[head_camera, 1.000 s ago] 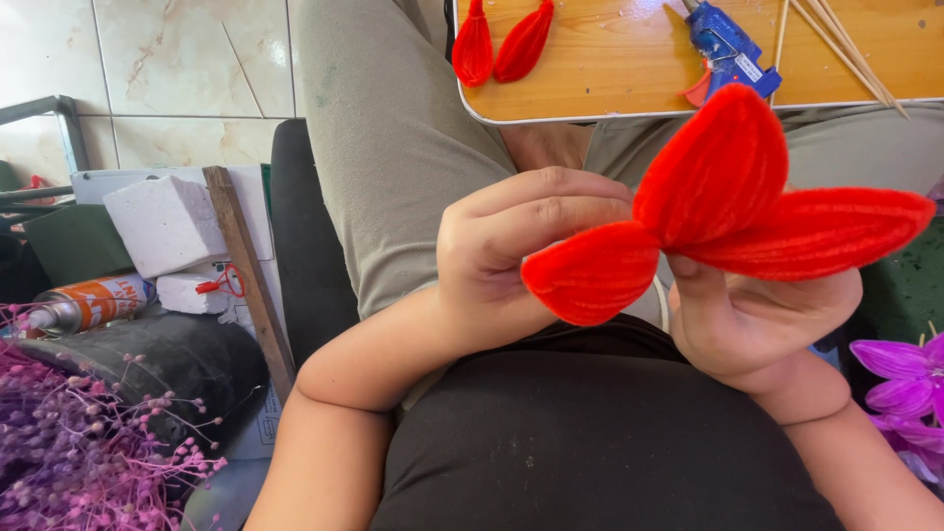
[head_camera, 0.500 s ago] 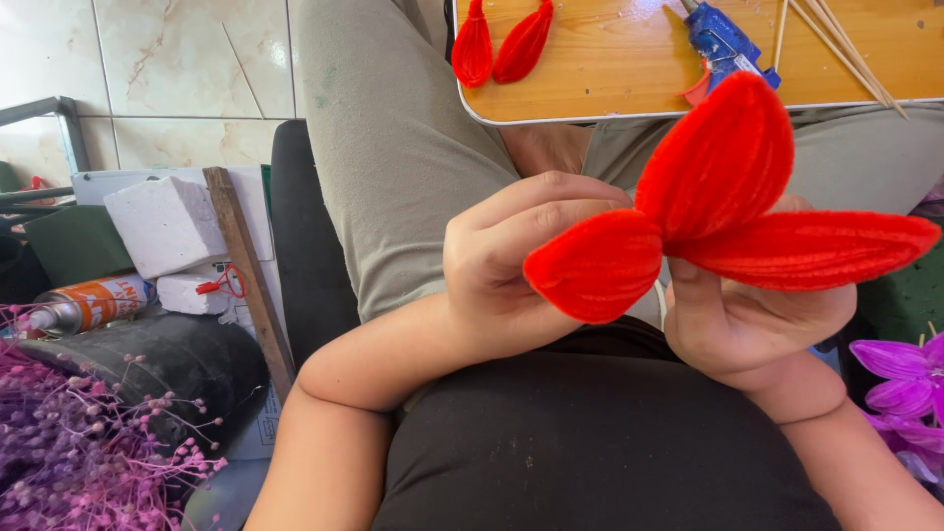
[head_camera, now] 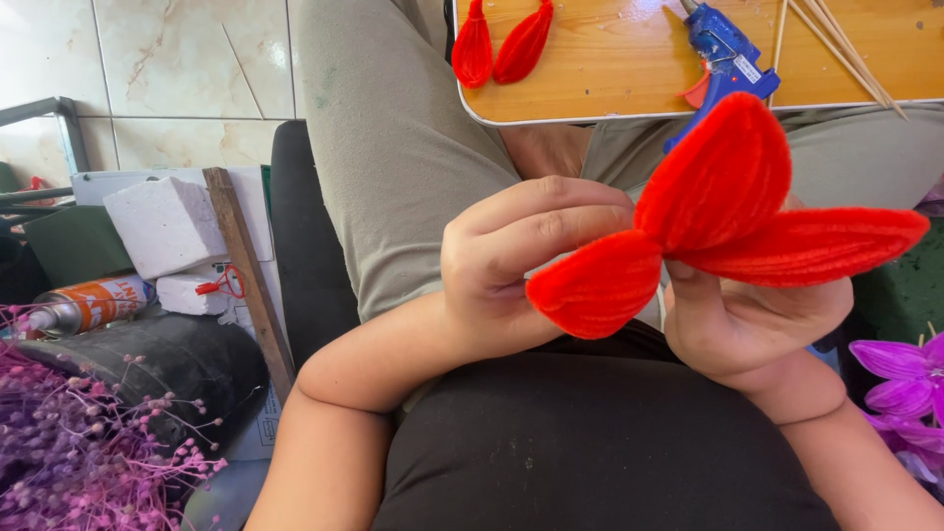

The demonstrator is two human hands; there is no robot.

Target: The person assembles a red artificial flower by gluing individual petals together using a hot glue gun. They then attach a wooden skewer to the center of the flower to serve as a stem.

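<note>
Both hands up over the lap, w/ three red fuzzy petals (head_camera: 723, 231) joined at one point btwn them. Left hand (head_camera: 511, 265) curled, thumb and fingers pinching the base of the lowest petal, which points down-left, right where it meets the other two. Right hand (head_camera: 752, 315) sits under and behind the cluster, palm cupped, fingers mostly hidden by the petals; it seems to grip the joint from behind but can't tell exactly how the fingertips close. One petal stands up toward the board edge, one lies out flat to the right, third droops toward the left hand. All three touch at the centre. Above the hands, a wooden board (head_camera: 610, 79) rests across the knees. On it: two more loose red petals (head_camera: 501, 44) side by side at its left end, a blue glue gun (head_camera: 723, 49) near the middle w/ handle hanging over the near edge, and thin wooden sticks (head_camera: 836, 49) at right, crossing each other. On the floor to the left: white foam blocks (head_camera: 162, 226), a wood slat (head_camera: 251, 275) leaning beside them, a spray can (head_camera: 84, 307) lying down, and dried purple sprigs (head_camera: 79, 442) in the corner. Purple fabric flower (head_camera: 905, 379) at far right edge, near the right forearm.
</note>
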